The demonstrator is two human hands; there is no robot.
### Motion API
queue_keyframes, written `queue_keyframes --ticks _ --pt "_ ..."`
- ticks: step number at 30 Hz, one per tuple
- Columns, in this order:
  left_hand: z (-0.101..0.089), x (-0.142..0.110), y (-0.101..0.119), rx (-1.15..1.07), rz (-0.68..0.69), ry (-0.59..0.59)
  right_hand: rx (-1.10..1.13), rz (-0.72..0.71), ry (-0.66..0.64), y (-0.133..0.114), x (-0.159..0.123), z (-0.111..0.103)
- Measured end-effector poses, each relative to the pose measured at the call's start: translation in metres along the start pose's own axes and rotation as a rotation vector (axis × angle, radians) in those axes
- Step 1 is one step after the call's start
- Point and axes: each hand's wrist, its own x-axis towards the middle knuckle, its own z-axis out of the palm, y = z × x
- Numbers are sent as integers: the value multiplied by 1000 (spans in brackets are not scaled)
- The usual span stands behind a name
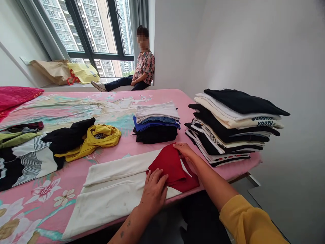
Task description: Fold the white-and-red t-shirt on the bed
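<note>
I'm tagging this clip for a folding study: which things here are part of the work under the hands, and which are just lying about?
In hand:
left hand
right hand
red-and-white garment

Lying about:
small folded stack
tall folded stack
yellow garment
black garment
paper bags
seated person

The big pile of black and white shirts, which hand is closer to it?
The right hand. It rests on the far edge of the red cloth, just left of the big pile. The left hand lies flat on the cloth's near side, farther away.
</note>
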Motion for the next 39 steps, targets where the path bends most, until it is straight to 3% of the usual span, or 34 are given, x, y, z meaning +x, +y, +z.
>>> queue_keyframes --ticks 5,10,16,21,26,30,33,39 --pt "2 -5 -9 -4 55 2 -60 -90 61 0 4 1" --pt "-11 -7 -11 15 49 -37 -148 -70 62 0 8 -3" --pt "-22 15 8 8 28 -109 -212 -36 37 3 10 -4" --pt "5 53 39 33 36 -188 -242 -50 60 9 16 -1" --pt "28 67 43 172 -37 -303 -260 -45 84 14 20 -2" --pt "17 56 36 185 38 -317 -248 -34 92 16 23 -3" --pt "3 51 30 276 -17 -270 -238 -36 87 18 25 -2" --pt "-18 41 11 330 15 -337 -272 -67 120 19 26 -3"
